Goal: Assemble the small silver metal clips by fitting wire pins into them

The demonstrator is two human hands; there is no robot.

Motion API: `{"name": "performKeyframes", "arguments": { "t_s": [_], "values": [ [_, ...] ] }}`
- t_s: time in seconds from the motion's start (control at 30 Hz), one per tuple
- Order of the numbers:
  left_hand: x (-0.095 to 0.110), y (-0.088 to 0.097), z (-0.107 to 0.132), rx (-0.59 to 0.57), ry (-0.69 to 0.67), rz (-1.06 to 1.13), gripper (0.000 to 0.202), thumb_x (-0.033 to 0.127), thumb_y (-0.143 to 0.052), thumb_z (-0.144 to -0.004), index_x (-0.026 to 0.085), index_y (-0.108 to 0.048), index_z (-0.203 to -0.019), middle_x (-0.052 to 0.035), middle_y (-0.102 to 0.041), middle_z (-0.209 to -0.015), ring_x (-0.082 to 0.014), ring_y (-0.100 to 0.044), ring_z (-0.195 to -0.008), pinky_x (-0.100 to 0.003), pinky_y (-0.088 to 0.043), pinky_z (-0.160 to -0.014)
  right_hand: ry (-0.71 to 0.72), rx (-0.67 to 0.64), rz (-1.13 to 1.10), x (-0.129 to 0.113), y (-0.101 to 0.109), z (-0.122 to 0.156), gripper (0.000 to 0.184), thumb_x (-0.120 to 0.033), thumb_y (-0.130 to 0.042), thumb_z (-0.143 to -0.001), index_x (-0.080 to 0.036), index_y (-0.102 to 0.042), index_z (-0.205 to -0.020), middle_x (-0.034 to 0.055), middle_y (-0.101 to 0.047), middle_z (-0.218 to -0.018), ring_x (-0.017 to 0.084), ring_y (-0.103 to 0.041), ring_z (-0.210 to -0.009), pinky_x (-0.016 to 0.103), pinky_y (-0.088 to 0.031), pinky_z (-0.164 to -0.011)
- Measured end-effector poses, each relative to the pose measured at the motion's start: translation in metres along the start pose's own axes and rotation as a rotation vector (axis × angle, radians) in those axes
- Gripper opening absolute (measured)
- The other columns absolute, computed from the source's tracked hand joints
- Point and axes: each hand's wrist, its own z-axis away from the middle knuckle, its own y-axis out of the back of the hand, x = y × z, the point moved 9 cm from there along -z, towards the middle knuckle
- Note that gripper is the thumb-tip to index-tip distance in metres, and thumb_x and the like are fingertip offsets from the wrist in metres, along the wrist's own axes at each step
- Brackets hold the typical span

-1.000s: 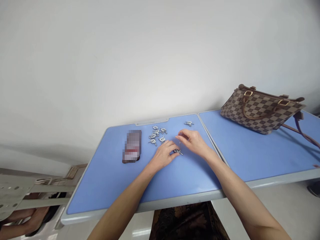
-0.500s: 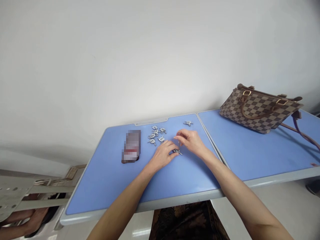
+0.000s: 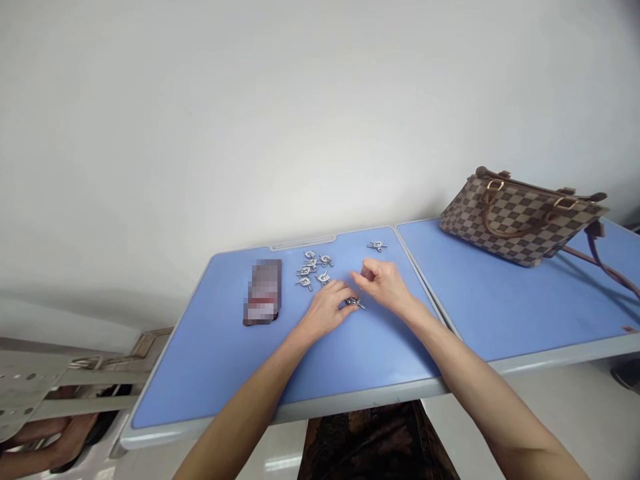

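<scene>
My left hand [image 3: 330, 308] rests on the blue tabletop, its thumb and fingers closed round a small silver metal piece [image 3: 356, 303] with thin prongs sticking out. To the right and slightly above it is my right hand [image 3: 384, 283], fingers curled in and thumb against them; whatever it may hold is hidden. Just beyond my left hand lies a loose group of similar silver metal pieces [image 3: 311, 265], each with a round part and thin prongs. One more such metal piece [image 3: 377, 246] lies apart, near the back edge beyond my right hand.
A phone [image 3: 264, 293], its screen blurred, lies left of the metal pieces. On the adjoining blue table [image 3: 500, 313] stands a brown checked handbag [image 3: 520, 217]. A pale wall rises behind both tables. At lower left, another person's foot [image 3: 75, 440] shows beside a metal seat.
My right hand has turned slightly and its fingers have curled in further, a little away from the held piece. My left hand stays where it was on the metal piece.
</scene>
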Motion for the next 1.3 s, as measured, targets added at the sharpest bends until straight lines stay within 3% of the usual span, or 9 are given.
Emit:
{"name": "performKeyframes", "arguments": {
  "t_s": [0.23,0.43,0.57,0.77,1.0,1.3],
  "values": [
    [0.001,-0.004,-0.002,-0.024,0.020,0.014,0.016,0.026,-0.061,-0.086,0.024,-0.065,-0.101,-0.0035,-0.063,-0.105,-0.0205,-0.056,-0.094,-0.037,-0.045,-0.087,0.107,-0.049,0.081,-0.010,-0.009,0.005,0.026,-0.028,-0.047,-0.088,-0.020,-0.043,-0.064,-0.0030,-0.046,-0.058,0.010,-0.035,-0.053,0.023,-0.028,-0.054],
    [0.004,-0.003,-0.002,-0.025,-0.005,0.034,0.014,0.026,-0.061,-0.086,0.023,-0.065,-0.099,-0.0029,-0.064,-0.105,-0.0201,-0.055,-0.096,-0.036,-0.045,-0.089,0.146,-0.143,0.121,-0.010,-0.017,0.006,0.019,-0.029,-0.042,-0.095,-0.020,-0.054,-0.084,0.0018,-0.058,-0.076,0.012,-0.047,-0.062,0.022,-0.032,-0.060],
    [0.002,-0.004,-0.002,-0.001,-0.008,0.028,0.017,0.026,-0.063,-0.085,0.022,-0.065,-0.101,-0.0038,-0.063,-0.109,-0.0204,-0.055,-0.100,-0.037,-0.045,-0.090,0.157,-0.288,0.037,-0.017,-0.018,0.007,0.014,-0.027,-0.041,-0.095,-0.020,-0.052,-0.099,0.0021,-0.061,-0.079,0.013,-0.052,-0.065,0.024,-0.036,-0.064],
    [0.000,-0.006,-0.002,-0.026,-0.002,0.012,0.014,0.031,-0.062,-0.085,0.022,-0.066,-0.096,-0.0031,-0.063,-0.099,-0.0191,-0.054,-0.094,-0.034,-0.045,-0.086,0.134,-0.495,-0.112,-0.023,-0.014,0.012,0.027,-0.012,-0.031,-0.093,-0.019,-0.045,-0.114,0.0023,-0.064,-0.084,0.014,-0.056,-0.068,0.025,-0.041,-0.066],
    [0.002,-0.004,-0.001,-0.016,0.000,0.022,0.013,0.032,-0.060,-0.087,0.023,-0.065,-0.094,-0.0020,-0.062,-0.095,-0.0186,-0.054,-0.090,-0.033,-0.043,-0.083,0.093,-0.400,0.021,-0.013,-0.006,0.006,0.008,-0.022,-0.048,-0.092,-0.019,-0.056,-0.094,-0.0003,-0.061,-0.068,0.012,-0.051,-0.058,0.023,-0.034,-0.058],
    [0.000,-0.004,-0.001,-0.006,0.036,0.007,0.013,0.029,-0.062,-0.085,0.023,-0.066,-0.096,-0.0022,-0.062,-0.090,-0.0188,-0.055,-0.087,-0.034,-0.044,-0.082,0.125,-0.360,0.215,-0.016,-0.010,0.008,0.016,-0.033,-0.052,-0.092,-0.019,-0.057,-0.086,0.0003,-0.061,-0.062,0.014,-0.051,-0.054,0.025,-0.025,-0.054]
  ]
}}
